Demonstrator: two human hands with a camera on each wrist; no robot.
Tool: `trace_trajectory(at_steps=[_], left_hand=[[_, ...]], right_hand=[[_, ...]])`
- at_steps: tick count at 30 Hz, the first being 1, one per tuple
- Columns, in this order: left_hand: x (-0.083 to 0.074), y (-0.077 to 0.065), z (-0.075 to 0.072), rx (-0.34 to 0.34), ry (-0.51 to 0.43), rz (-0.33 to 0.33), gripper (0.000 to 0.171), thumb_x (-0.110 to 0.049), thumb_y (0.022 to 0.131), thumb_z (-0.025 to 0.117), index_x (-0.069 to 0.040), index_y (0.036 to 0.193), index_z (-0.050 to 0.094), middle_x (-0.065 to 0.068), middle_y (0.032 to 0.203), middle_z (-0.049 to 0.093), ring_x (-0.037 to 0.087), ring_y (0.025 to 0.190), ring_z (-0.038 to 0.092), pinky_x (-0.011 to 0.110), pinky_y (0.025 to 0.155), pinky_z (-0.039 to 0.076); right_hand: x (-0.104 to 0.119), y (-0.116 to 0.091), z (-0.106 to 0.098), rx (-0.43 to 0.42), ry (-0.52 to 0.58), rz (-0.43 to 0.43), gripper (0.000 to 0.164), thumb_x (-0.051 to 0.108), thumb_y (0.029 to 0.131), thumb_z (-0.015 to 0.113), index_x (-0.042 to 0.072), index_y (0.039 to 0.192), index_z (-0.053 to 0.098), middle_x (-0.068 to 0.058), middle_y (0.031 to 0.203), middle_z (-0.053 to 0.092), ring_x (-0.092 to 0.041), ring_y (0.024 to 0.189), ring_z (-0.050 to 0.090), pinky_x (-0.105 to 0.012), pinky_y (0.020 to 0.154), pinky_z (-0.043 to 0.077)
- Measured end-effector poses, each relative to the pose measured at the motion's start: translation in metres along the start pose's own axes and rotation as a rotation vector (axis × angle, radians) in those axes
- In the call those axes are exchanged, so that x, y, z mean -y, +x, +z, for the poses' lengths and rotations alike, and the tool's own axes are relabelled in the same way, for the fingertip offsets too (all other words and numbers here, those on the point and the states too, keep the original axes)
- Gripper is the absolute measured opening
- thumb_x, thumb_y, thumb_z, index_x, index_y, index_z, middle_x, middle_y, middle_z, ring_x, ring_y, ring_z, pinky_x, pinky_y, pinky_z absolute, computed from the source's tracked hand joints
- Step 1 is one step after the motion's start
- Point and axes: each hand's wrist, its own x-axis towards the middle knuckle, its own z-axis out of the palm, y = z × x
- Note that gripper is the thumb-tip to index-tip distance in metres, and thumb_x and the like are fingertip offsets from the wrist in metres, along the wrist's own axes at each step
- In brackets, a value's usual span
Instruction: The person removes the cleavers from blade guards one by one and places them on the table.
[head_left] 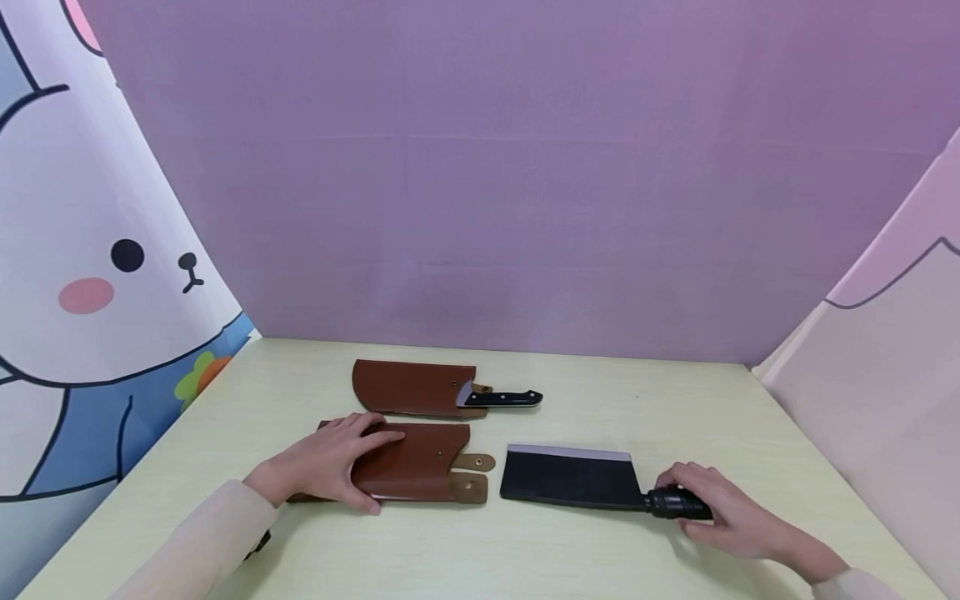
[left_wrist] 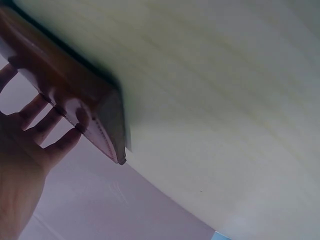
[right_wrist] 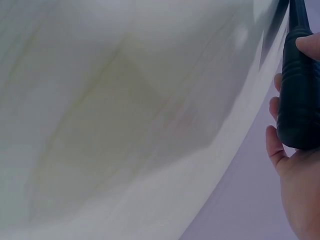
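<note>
My left hand spans a brown leather knife sheath, thumb at its near edge and fingers over the far side. In the left wrist view the fingertips press against the sheath. Two tan snap straps stick out from its right end. To the right, a cleaver with a black blade and a pale strip along its far edge points left toward the sheath. My right hand grips its black ridged handle. From the right wrist, the thumb lies on the handle and the fingers are behind it.
Behind the held sheath lies another brown sheath, with a black-handled knife tucked into it. A small black object shows partly beside the left sleeve. The pale wooden table meets a purple backdrop at the back.
</note>
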Motion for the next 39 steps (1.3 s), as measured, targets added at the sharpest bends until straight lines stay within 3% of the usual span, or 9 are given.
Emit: trace_trajectory(at_steps=[9, 23, 32, 39], left_hand=[[-0.001, 0.003, -0.002, 0.049, -0.025, -0.011, 0.094, -0.08, 0.059, 0.057, -0.03, 0.137, 0.04, 0.005, 0.135, 0.038, 0.024, 0.118, 0.041, 0.051, 0.091, 0.038], [-0.004, 0.004, -0.004, 0.096, -0.042, -0.038, 0.095, -0.079, 0.059, 0.058, -0.029, 0.138, 0.039, 0.006, 0.135, 0.037, 0.025, 0.119, 0.041, 0.052, 0.091, 0.037], [-0.003, 0.004, -0.004, 0.111, -0.047, -0.04, 0.096, -0.08, 0.059, 0.058, -0.029, 0.138, 0.038, 0.004, 0.134, 0.037, 0.023, 0.117, 0.042, 0.051, 0.09, 0.038], [-0.004, 0.004, -0.003, 0.104, -0.051, -0.037, 0.097, -0.08, 0.058, 0.058, -0.029, 0.138, 0.038, 0.005, 0.135, 0.037, 0.024, 0.118, 0.041, 0.053, 0.092, 0.036]], right_hand=[[-0.006, -0.001, 0.002, 0.01, 0.012, -0.009, 0.056, 0.002, 0.056, 0.077, 0.016, 0.106, 0.056, 0.016, 0.095, 0.056, 0.0, 0.082, 0.048, -0.02, 0.066, 0.027], [-0.018, 0.002, 0.001, 0.062, -0.01, 0.05, 0.054, 0.003, 0.059, 0.077, 0.021, 0.105, 0.056, 0.016, 0.096, 0.058, 0.003, 0.082, 0.049, -0.023, 0.066, 0.026], [-0.029, 0.004, 0.007, 0.033, 0.109, -0.055, 0.054, -0.005, 0.056, 0.075, 0.013, 0.104, 0.058, 0.008, 0.095, 0.061, 0.001, 0.076, 0.052, -0.021, 0.061, 0.036], [-0.028, 0.0, 0.007, 0.082, 0.015, 0.05, 0.053, 0.002, 0.06, 0.077, 0.021, 0.106, 0.056, 0.013, 0.098, 0.058, 0.001, 0.083, 0.049, -0.023, 0.066, 0.028]])
